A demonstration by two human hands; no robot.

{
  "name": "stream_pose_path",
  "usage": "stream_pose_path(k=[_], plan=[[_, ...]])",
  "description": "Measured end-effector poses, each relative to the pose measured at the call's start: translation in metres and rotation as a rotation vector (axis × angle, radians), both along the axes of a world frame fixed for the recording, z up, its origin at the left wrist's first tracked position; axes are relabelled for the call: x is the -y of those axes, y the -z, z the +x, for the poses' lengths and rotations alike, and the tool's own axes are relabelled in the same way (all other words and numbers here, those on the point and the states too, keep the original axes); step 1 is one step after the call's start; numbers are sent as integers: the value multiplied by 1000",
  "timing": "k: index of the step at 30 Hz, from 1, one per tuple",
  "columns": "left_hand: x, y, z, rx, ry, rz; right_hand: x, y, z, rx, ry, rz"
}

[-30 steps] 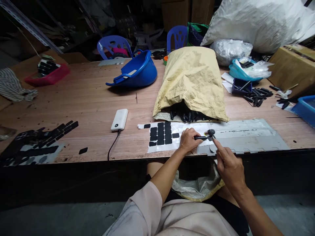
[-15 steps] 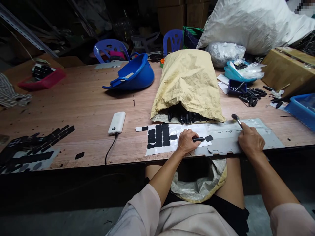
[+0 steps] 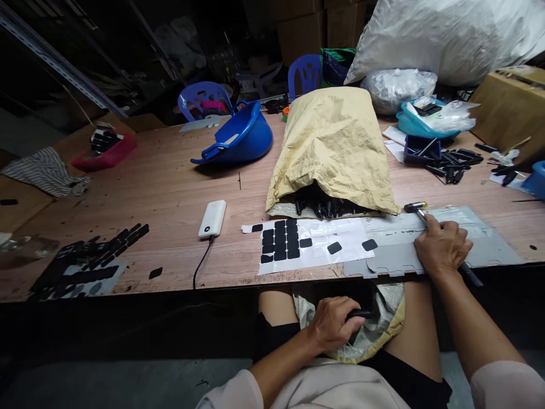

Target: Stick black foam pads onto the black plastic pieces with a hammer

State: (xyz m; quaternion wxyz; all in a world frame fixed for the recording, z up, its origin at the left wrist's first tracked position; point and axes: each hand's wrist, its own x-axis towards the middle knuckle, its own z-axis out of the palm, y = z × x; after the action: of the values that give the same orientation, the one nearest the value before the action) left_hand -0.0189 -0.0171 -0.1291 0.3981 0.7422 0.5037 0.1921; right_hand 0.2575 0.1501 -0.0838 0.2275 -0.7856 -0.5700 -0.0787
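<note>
My left hand is closed around a slim black pen-shaped piece, over the mouth of an open sack between my legs. In my right hand is a small hammer, its head lying toward the sacks and its dark handle sticking out below the fist. That hand rests on a grey board at the table edge. Left of the board lies a white sheet with rows of black rounded patches. A few single patches lie apart, one near the board.
A yellow sack lies behind the sheet, black pieces showing in its mouth. A white power bank with a cable is to the left. Further back are a blue basin, a pink tray and loose black pieces.
My left hand has moved from the white sheet down over the lap sack, carrying the black piece. My right hand has lowered the hammer onto the board. The view has shifted slightly.
</note>
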Motion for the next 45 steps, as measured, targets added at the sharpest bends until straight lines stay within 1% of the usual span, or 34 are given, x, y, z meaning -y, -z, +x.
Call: stream_pose_path(k=[1, 3, 4, 5, 6, 7, 8, 9, 10, 11, 12, 13, 14, 15, 16, 17, 18, 19, 20, 21, 23, 25, 27, 29, 30, 31, 32, 34, 35, 36, 37, 39, 42, 45], plan=[[3, 11, 3, -73, -59, -98, 0, 0, 0, -1, -2, 1], [1, 28, 9, -247, -153, -269, 0, 0, -1, 9, -4, 3], [-2, 32, 11, -335, -167, -326, 0, 0, -1, 20, -4, 3], [-6, 33, 13, -403, -150, -358, 0, 0, -1, 33, -4, 2], [-9, 30, 15, -437, -102, -363, 0, 1, -1, 47, -3, 3], [-12, 23, 16, -427, -34, -343, 1, 1, -1, 60, -4, 3], [-15, 13, 16, -376, 33, -297, 1, 1, -1, 71, -6, 4], [-18, -1, 15, -290, 83, -231, 1, 2, -1, 78, -7, 6], [-24, -16, 13, -184, 101, -148, 1, 2, -1, 82, -8, 9], [-33, -33, 8, -78, 68, -56, 1, 3, -1, 85, -9, 11], [-46, -49, 2, 7, -12, 32, 0, 3, 0, 86, -9, 15], [-62, -64, -7, 55, -144, 123, 0, 4, 0, 88, -7, 18], [-82, -78, -18, 60, -279, 204, -1, 4, 0, 91, -6, 18], [-104, -88, -30, 16, -437, 275, -1, 4, -1, 95, -6, 14], [-128, -96, -42, -57, -598, 320, -2, 4, -1, 100, -4, 5], [-151, -100, -53, -144, -758, 328, -2, 3, -2, 104, 0, -9], [-172, -102, -63, -240, -884, 291, -2, 3, -2, 107, 4, -26], [-189, -102, -70, -325, -950, 249, -2, 2, -3, 109, 12, -45], [-203, -100, -76, -392, -985, 186, -2, 0, -4, 109, 18, -63], [-213, -98, -80, -445, -992, 114, -2, -1, -5, 108, 24, -79], [-220, -93, -84, -503, -968, 13, -1, -4, -6, 103, 24, -98], [-213, -89, -86, -524, -945, -12, 0, -5, -7, 96, 16, -101], [-196, -87, -86, -519, -951, 58, 0, -5, -7, 88, 15, -96], [-174, -84, -80, -463, -931, 191, -1, -3, -6, 79, 18, -88], [-162, -82, -74, -410, -876, 262, -1, -2, -6, 74, 19, -80], [-151, -79, -66, -349, -781, 322, -1, -1, -5, 67, 19, -69], [-142, -75, -57, -289, -644, 358, -1, 0, -5, 61, 18, -55], [-129, -67, -35, -221, -374, 383, 0, 1, -4, 46, 22, -27], [-126, -63, -25, -212, -278, 382, 0, 2, -4, 39, 25, -20], [-124, -58, -17, -214, -221, 378, 1, 2, -4, 32, 28, -21], [-125, -54, -10, -218, -196, 372, 1, 1, -4, 25, 32, -31], [-130, -46, -3, -210, -195, 357, -1, -2, -4, 9, 44, -72], [-137, -38, -5, -159, -201, 323, -7, -12, -3, -49, 77, -151], [-139, -36, -9, -98, -207, 277, -7, -23, -4, -130, 114, -181]])
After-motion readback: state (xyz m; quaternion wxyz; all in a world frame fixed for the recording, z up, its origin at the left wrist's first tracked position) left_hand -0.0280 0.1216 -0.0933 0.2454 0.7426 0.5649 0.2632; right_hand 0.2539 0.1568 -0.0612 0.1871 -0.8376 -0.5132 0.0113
